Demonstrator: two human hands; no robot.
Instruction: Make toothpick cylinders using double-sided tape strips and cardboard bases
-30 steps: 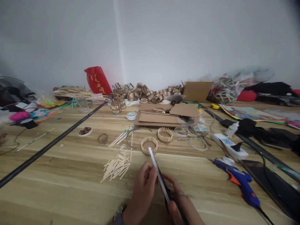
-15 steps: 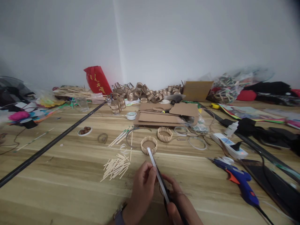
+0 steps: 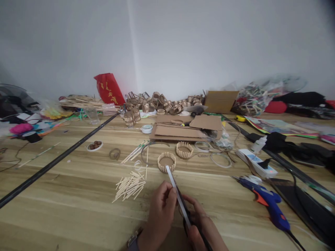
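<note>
My left hand [image 3: 162, 209] is closed, its thumb and fingers pinching the middle of a long narrow strip [image 3: 180, 202], whitish on its upper face and dark along one side. My right hand [image 3: 202, 223] grips the strip's near end, thumb on top and fingers curled beneath. I cannot make out exactly what this strip is. Its far tip overlaps, in my view, the near rim of a round cardboard base ringed with short wooden sticks [image 3: 166, 162]. A second such stick-ringed base [image 3: 184, 150] lies behind it. Loose short sticks [image 3: 129, 186] are heaped left of my hands.
A blue hot glue gun [image 3: 269, 198] lies at right beside a white power strip [image 3: 256, 163]. Cardboard sheets [image 3: 175, 131] are stacked mid-table, a dish of brown beads [image 3: 94, 145] stands left, and small stick-and-cardboard pieces [image 3: 157, 103] are piled along the wall.
Both hands and the strip have shifted very slightly right, with the grip unchanged. The other things stay where they were.
</note>
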